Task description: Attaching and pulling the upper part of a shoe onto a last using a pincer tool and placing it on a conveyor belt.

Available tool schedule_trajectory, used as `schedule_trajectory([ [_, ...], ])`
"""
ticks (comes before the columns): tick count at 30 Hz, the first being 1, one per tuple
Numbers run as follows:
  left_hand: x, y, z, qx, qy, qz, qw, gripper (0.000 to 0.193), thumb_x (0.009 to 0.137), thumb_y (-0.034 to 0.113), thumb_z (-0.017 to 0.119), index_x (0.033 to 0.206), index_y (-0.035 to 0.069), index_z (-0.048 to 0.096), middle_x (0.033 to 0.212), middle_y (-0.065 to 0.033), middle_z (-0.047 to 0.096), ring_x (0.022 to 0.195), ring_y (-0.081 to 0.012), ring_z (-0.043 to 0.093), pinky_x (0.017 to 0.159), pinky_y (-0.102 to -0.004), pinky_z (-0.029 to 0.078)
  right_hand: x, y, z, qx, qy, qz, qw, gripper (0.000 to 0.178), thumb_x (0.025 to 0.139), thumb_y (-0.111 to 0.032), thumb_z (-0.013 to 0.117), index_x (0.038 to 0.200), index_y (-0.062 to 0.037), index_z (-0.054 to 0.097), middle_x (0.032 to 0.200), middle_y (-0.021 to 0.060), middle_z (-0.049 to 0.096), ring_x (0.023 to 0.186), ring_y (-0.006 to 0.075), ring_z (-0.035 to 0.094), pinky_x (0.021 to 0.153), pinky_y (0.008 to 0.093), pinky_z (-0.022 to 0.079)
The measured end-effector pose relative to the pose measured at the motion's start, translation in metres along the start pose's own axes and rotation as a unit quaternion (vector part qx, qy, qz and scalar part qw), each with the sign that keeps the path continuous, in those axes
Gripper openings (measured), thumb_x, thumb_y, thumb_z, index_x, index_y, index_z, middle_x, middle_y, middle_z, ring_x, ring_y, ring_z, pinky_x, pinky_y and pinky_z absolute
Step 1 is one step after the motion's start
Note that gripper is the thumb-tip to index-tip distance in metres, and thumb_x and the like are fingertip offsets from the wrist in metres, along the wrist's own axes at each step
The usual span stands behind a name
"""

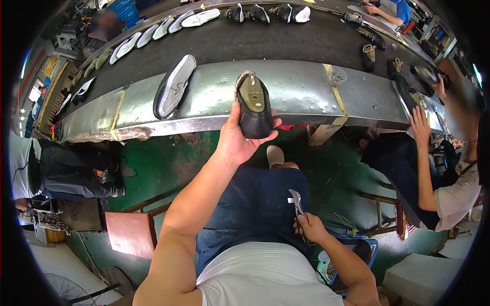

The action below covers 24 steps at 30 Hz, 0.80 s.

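My left hand is wrapped round a black shoe upper, held up at the front edge of the metal-topped bench. An olive shoe last fills the upper, with a metal fitting at its top and a cord loop along its left side. Low over my right thigh, my right hand grips a pair of lasting pincers by the handles. Their curved metal jaws point up, and a pale stub juts out to the left. Another lasted shoe with a white underside lies on the bench to the left of my held shoe.
Behind the metal edge runs a dark conveyor belt, with several shoes along its far side. A clear plastic cup stands on the bench. A co-worker handles shoes at right; a pinkish stool is at left.
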<state>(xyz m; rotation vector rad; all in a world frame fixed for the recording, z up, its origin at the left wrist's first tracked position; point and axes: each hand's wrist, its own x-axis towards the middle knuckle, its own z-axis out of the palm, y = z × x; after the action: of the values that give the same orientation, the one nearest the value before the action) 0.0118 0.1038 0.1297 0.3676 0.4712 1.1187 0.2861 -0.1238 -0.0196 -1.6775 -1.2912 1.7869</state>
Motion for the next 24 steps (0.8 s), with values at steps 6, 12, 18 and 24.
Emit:
schedule_trajectory([
  [6,0.016,0.0,0.004,0.04,0.02,-0.015,0.999,0.071,0.103,0.061,0.025,0.145,0.006,0.044,0.134,-0.0222,0.057,0.118,-0.0404,0.06,0.087,-0.048,0.058,0.006,-0.007,-0.006,-0.008,-0.027,0.006,1.0,0.037,0.107,-0.029,0.044,0.1,0.0038,0.061,0.083,0.0094,0.069,0.069,0.016,0.067,0.066,0.0313,0.054],
  [12,0.019,-0.007,-0.003,0.066,0.027,-0.008,0.997,0.076,0.099,0.069,0.029,0.144,0.011,0.047,0.133,-0.0178,0.059,0.115,-0.0367,0.062,0.087,-0.0473,0.058,-0.012,-0.056,-0.009,-0.184,-0.036,0.036,0.982,0.035,0.103,-0.031,0.052,0.1,0.0034,0.061,0.084,0.0145,0.069,0.072,0.0256,0.069,0.07,0.0377,0.055],
  [18,0.005,-0.008,-0.001,0.142,0.004,0.049,0.989,0.083,0.09,0.063,0.062,0.151,0.012,0.036,0.143,-0.0148,0.049,0.127,-0.0342,0.055,0.093,-0.044,0.056,-0.019,-0.054,-0.006,-0.334,-0.022,-0.096,0.937,0.037,0.095,-0.037,0.06,0.097,0.0,0.061,0.086,0.0247,0.068,0.083,0.0458,0.066,0.075,0.0504,0.053],
  [24,-0.014,-0.018,-0.001,0.699,0.108,0.293,0.643,0.113,0.072,0.025,0.085,0.158,0.004,0.014,0.155,-0.0246,0.025,0.142,-0.0366,0.035,0.113,-0.0416,0.036,-0.019,-0.05,-0.001,-0.179,0.01,0.051,0.982,0.034,0.094,-0.033,0.064,0.095,0.0007,0.06,0.078,0.0167,0.07,0.076,0.0331,0.071,0.071,0.0425,0.054],
])
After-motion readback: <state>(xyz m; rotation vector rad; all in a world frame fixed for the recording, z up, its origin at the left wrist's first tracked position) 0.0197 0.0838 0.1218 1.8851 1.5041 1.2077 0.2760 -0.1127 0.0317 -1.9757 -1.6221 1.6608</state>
